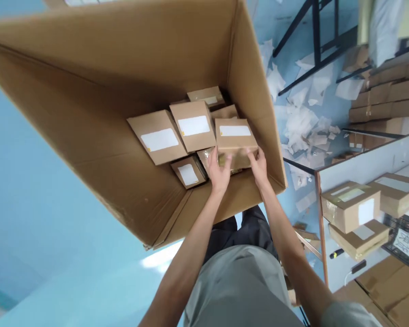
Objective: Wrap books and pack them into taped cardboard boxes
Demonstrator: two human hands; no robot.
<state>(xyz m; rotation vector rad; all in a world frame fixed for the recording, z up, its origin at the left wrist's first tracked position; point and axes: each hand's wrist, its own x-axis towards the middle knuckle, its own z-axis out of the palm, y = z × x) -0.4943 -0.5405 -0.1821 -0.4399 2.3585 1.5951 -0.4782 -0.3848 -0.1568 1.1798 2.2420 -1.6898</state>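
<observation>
Both my hands reach down into a large open cardboard carton [122,50]. Between them is a small cardboard box [234,140] with a white label on its top. My left hand [219,170] grips its near left corner, thumb on the near side. My right hand [258,164] closes on the near right corner, fingers partly hidden behind the box. Other labelled boxes lie close by in the carton: a middle box [192,141], a left box [158,156] and a lower box [187,182]. Whatever lies beneath the held box is mostly hidden.
On my right stands a table [357,159] with taped boxes [351,206], a box cutter [336,253] and a dark handheld tool [358,267]. Torn paper [301,122] litters the blue floor [71,222] near a black metal frame [316,36]. Stacked cartons [388,93] stand further back.
</observation>
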